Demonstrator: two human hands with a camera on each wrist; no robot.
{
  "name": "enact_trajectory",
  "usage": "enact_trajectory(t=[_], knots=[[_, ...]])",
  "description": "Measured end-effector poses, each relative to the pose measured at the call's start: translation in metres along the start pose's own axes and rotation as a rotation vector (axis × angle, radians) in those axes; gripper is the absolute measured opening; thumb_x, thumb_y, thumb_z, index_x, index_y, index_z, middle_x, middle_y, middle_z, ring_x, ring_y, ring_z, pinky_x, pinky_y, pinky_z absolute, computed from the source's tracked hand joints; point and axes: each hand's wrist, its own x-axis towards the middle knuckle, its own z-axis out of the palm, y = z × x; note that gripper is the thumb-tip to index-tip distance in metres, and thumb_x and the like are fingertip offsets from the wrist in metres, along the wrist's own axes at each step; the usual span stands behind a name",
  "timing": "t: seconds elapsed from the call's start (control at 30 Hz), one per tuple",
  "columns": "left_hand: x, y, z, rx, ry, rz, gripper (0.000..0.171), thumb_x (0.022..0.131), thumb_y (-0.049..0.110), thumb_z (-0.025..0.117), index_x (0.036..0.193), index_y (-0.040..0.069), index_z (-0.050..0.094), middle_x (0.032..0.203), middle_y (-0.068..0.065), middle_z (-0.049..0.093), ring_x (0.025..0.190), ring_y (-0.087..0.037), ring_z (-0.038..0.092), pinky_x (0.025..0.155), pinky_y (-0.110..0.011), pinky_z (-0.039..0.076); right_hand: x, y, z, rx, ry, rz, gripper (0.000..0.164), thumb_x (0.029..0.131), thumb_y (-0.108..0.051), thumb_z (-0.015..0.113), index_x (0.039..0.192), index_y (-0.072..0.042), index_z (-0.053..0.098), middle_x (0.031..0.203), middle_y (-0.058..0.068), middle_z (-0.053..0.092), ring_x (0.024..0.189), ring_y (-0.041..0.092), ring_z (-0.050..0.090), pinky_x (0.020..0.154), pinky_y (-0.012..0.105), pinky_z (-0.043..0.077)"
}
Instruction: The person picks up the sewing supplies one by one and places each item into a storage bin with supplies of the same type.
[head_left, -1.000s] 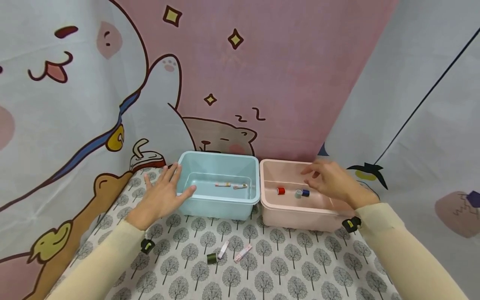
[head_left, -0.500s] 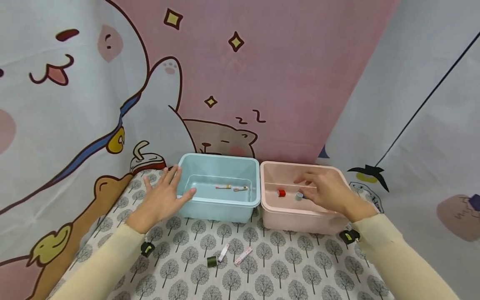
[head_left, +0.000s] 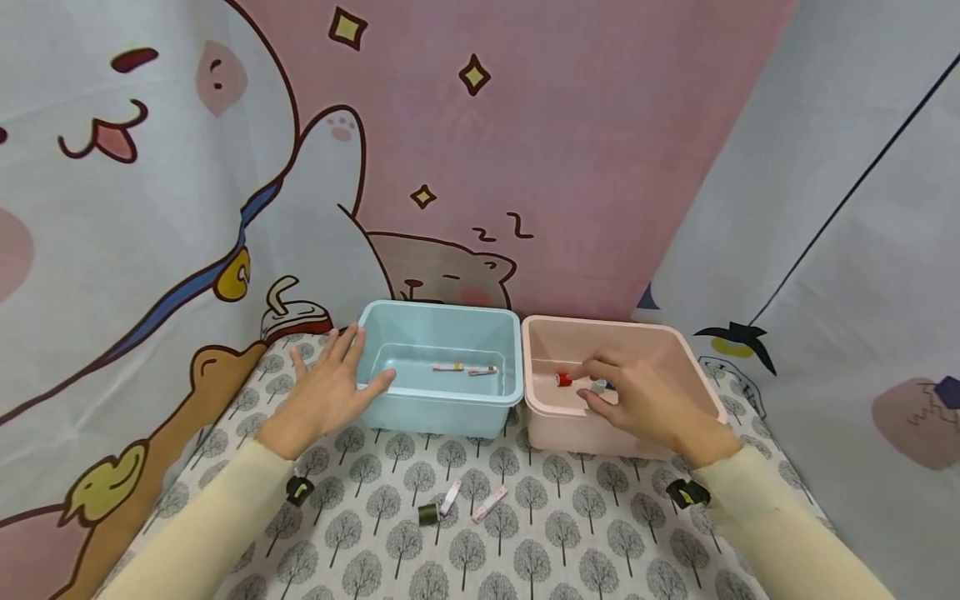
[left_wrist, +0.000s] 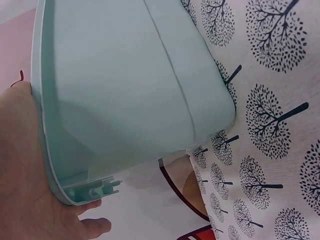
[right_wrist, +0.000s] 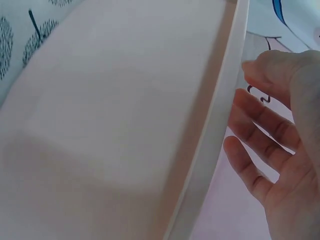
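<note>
My left hand (head_left: 324,392) rests with spread, straight fingers on the left end of the light blue tub (head_left: 442,402); in the left wrist view its fingers lie along the rim. Two small nail clippers (head_left: 448,367) lie inside that tub. Over the pink tub (head_left: 600,433) hovers my right hand (head_left: 648,400), thumb and fingers apart, nothing visible between them. Beneath its fingertips are a red thread spool (head_left: 563,380) and a pale spool (head_left: 597,386). A dark blue spool (head_left: 611,386) is mostly hidden by the hand.
On the tree-patterned cloth (head_left: 555,554) in front of the tubs lie an olive green spool (head_left: 428,514), a white nail clipper (head_left: 451,497) and a pink patterned one (head_left: 490,504). A printed curtain (head_left: 585,167) hangs close behind both tubs.
My right hand has moved left and lower into the pink tub, from its right side to over the spools. The left hand keeps its place on the blue tub.
</note>
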Motion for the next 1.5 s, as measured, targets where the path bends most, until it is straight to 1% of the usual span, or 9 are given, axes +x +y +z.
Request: enact_trajectory(t=[0.13,0.27,0.37,0.53,0.77,0.93,1.03,1.27,1.5], knots=[[0.001,0.000,0.000,0.004,0.001,0.004,0.115,0.112,0.090,0.030,0.187,0.003,0.013,0.198,-0.017,0.005,0.183,-0.052,0.003,0.127,-0.096,-0.017,-0.001,-0.011,0.003,0.029,-0.002,0.010,0.028,0.097,-0.009,0.095,0.122,-0.020,0.086,0.121,-0.005,0.083,0.103,0.013,0.080,0.086,0.039,0.070],[0.002,-0.001,0.001,0.008,0.003,0.004,0.116,0.112,0.090,0.029,0.187,0.003,0.013,0.198,-0.017,0.005,0.183,-0.052,0.003,0.127,-0.096,-0.016,-0.001,-0.020,0.006,-0.013,0.048,-0.016,0.030,0.094,-0.014,0.096,0.122,-0.023,0.087,0.119,-0.006,0.084,0.091,0.008,0.078,0.076,0.035,0.068],[0.002,-0.001,0.001,0.010,0.003,0.003,0.116,0.112,0.091,0.029,0.187,0.004,0.012,0.198,-0.017,0.004,0.183,-0.051,0.003,0.128,-0.095,-0.017,0.001,-0.026,0.011,-0.017,0.099,-0.078,0.029,0.091,-0.014,0.097,0.118,-0.019,0.087,0.114,-0.003,0.084,0.083,0.008,0.076,0.071,0.030,0.065],[0.002,-0.001,0.000,0.010,0.004,0.004,0.116,0.112,0.090,0.029,0.187,0.004,0.012,0.198,-0.017,0.004,0.183,-0.051,0.003,0.127,-0.095,-0.017,0.000,-0.039,0.019,0.090,0.102,-0.091,0.028,0.090,-0.006,0.097,0.115,-0.013,0.087,0.118,0.004,0.080,0.090,0.013,0.081,0.078,0.022,0.069],[0.003,-0.001,0.001,0.009,0.006,0.003,0.115,0.113,0.089,0.031,0.187,0.004,0.011,0.198,-0.017,0.004,0.184,-0.051,0.003,0.128,-0.096,-0.016,-0.002,-0.052,0.026,0.159,0.089,-0.151,0.032,0.091,-0.002,0.093,0.121,-0.013,0.086,0.113,-0.001,0.080,0.091,0.009,0.076,0.082,0.016,0.064],[0.003,-0.001,0.002,0.005,0.009,0.005,0.115,0.113,0.089,0.031,0.187,0.004,0.011,0.198,-0.018,0.005,0.183,-0.051,0.004,0.127,-0.096,-0.016,-0.005,-0.063,0.037,0.252,0.018,-0.162,0.038,0.096,-0.001,0.092,0.130,-0.017,0.084,0.117,-0.002,0.079,0.084,0.002,0.067,0.074,0.010,0.058],[0.001,-0.002,0.001,0.003,0.013,0.002,0.113,0.114,0.087,0.034,0.187,0.003,0.012,0.198,-0.018,0.005,0.183,-0.052,0.004,0.127,-0.096,-0.016,-0.008,-0.069,0.045,0.254,-0.020,-0.160,0.038,0.097,-0.004,0.091,0.132,-0.019,0.083,0.121,-0.003,0.079,0.080,0.000,0.064,0.070,0.008,0.055],[0.001,-0.002,-0.001,-0.006,0.019,0.009,0.111,0.115,0.084,0.035,0.187,0.003,0.013,0.198,-0.018,0.005,0.183,-0.052,0.003,0.128,-0.095,-0.016,-0.012,-0.076,0.061,0.185,-0.054,-0.177,0.037,0.096,-0.015,0.094,0.132,-0.021,0.084,0.122,-0.008,0.079,0.092,0.005,0.075,0.081,0.016,0.063],[0.001,-0.001,-0.001,-0.001,0.006,0.003,0.114,0.113,0.088,0.030,0.187,0.003,0.012,0.198,-0.018,0.004,0.183,-0.052,0.003,0.128,-0.095,-0.017,-0.016,-0.084,0.077,0.215,-0.220,-0.115,0.037,0.103,-0.024,0.090,0.139,-0.020,0.082,0.130,-0.005,0.078,0.095,0.011,0.077,0.082,0.020,0.065]])
